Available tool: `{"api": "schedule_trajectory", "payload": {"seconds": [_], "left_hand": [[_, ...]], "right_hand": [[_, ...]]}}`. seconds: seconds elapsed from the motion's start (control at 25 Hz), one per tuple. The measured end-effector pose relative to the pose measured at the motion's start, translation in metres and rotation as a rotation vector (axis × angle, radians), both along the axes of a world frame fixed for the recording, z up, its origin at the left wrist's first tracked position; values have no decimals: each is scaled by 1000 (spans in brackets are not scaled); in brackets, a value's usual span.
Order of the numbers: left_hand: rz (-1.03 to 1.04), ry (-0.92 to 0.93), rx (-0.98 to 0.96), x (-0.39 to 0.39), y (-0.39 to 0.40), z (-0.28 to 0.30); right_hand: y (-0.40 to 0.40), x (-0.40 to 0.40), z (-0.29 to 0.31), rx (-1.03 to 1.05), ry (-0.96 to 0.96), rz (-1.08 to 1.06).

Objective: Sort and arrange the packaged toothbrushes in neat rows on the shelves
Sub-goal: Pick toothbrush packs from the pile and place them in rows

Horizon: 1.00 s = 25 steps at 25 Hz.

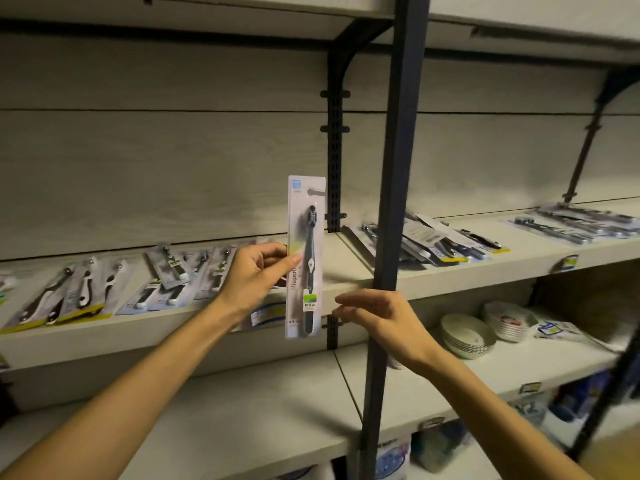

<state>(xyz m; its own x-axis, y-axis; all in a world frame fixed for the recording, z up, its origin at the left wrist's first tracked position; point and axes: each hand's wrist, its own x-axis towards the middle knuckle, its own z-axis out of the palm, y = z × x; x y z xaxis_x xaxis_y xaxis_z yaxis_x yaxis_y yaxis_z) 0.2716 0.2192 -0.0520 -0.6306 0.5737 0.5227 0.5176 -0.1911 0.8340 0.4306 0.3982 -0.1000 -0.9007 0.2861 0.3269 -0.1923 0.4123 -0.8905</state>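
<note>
My left hand [254, 273] pinches a packaged black toothbrush [306, 258] by its left edge and holds it upright in front of the middle shelf [349, 271]. My right hand [377, 318] hovers just right of the pack's lower end, fingers loosely curled, holding nothing and not touching it. A row of packaged toothbrushes [86, 289] lies flat on the shelf to the left. A loose pile of toothbrush packs [436, 242] lies on the shelf right of the post, and more packs [575, 221] lie at the far right.
A dark metal upright post [391, 237] stands in front of the shelves, just right of the held pack. On the lower shelf sit stacks of white bowls [467, 336] and plates [509, 322]. Blue packaged goods [391, 457] fill the bottom level.
</note>
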Motion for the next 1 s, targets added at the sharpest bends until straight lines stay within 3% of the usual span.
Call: {"api": "schedule_trajectory", "payload": {"seconds": [0.24, 0.48, 0.72, 1.0], "left_hand": [[-194, 144, -236, 62, 77, -17], [-275, 64, -325, 126, 175, -35], [-148, -196, -235, 164, 271, -30], [-53, -254, -233, 167, 360, -17]], "right_hand": [[98, 79, -5, 1, 32, -250], [192, 157, -9, 0, 30, -402], [274, 210, -11, 34, 2, -395], [332, 206, -14, 54, 22, -376]]}}
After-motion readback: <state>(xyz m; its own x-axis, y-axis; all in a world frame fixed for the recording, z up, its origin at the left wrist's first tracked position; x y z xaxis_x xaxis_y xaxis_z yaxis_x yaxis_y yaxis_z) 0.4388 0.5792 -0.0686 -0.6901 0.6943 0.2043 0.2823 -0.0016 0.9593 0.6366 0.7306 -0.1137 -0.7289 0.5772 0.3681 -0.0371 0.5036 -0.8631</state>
